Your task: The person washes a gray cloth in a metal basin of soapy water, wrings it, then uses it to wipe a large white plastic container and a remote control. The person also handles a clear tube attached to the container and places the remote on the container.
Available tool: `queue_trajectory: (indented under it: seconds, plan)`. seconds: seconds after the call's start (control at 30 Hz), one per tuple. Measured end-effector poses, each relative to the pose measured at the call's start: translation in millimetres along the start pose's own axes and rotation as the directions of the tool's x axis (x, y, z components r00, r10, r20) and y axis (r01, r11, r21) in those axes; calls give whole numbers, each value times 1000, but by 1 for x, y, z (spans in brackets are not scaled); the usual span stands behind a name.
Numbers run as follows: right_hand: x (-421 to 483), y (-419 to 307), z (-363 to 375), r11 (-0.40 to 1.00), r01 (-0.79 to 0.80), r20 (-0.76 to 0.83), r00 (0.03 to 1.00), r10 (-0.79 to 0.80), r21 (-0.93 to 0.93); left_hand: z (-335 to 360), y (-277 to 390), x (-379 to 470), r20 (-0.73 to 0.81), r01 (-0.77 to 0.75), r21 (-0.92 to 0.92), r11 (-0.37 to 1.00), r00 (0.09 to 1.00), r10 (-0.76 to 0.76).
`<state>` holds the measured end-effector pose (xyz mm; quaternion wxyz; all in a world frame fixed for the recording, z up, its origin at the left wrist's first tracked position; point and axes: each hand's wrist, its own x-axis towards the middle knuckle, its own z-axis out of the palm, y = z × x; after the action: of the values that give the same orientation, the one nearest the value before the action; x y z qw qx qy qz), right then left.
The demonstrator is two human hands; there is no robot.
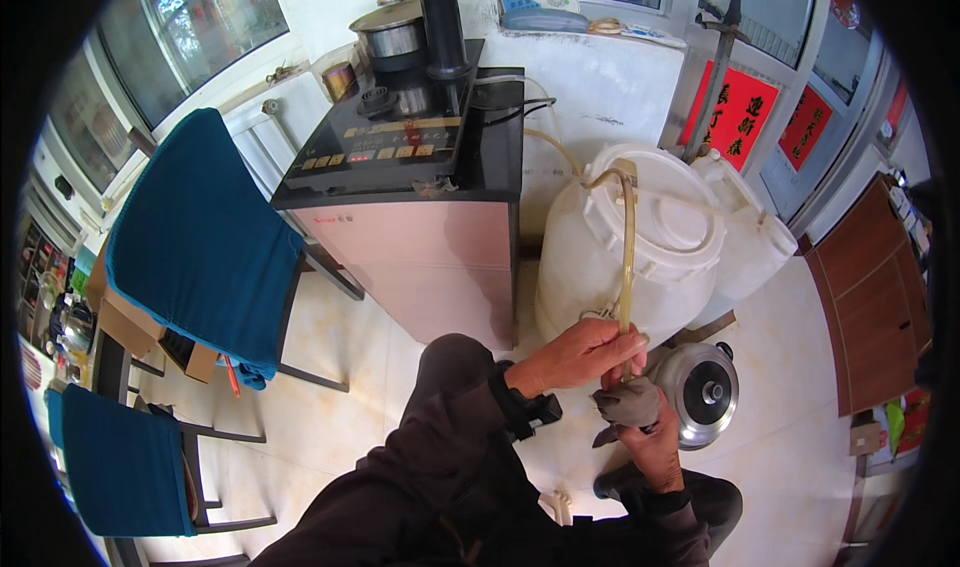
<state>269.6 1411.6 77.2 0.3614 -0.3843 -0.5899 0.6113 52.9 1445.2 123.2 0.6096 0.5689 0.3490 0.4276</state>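
My left hand (581, 355) pinches a yellowish translucent hose (628, 267) near its lower end. A crumpled grey-brown cloth (630, 403) is bunched in my right hand (654, 447), just below the left one and against the hose end. From my hands the hose rises over the lid of a large white plastic barrel (570, 267), bends at the top and runs left towards a black-topped cabinet (405, 267). Beside my right hand, a lidded metal pot (697, 409) with a dark lid centre sits on the floor. The hose's very end is hidden by fingers and cloth.
A white plastic jerrycan (750, 252) stands behind the barrel. Atop the cabinet are a water dispenser's black column (444, 26) and a steel pot (394, 38). Blue-covered chairs (199, 244) stand at left. A brown wooden cabinet (874, 297) stands at right.
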Motion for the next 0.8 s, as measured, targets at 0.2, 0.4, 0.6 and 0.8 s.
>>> queue_trajectory:
  seconds: [0.2,0.4,0.6,0.8]
  plan:
    - [-2,1,-7,997,78,115,990,-80,18,-8,22,15,-326,-130,-111,985,941,88]
    - [-27,68,-31,997,-76,69,995,78,-31,-20,17,30,-450,-199,-137,970,885,118]
    - [-27,89,-42,898,-66,35,995,90,-434,-39,22,36,-543,-259,-291,921,837,64]
    - [-17,69,-41,941,15,-61,997,-38,-339,-1,-2,20,-347,-180,33,983,920,180]
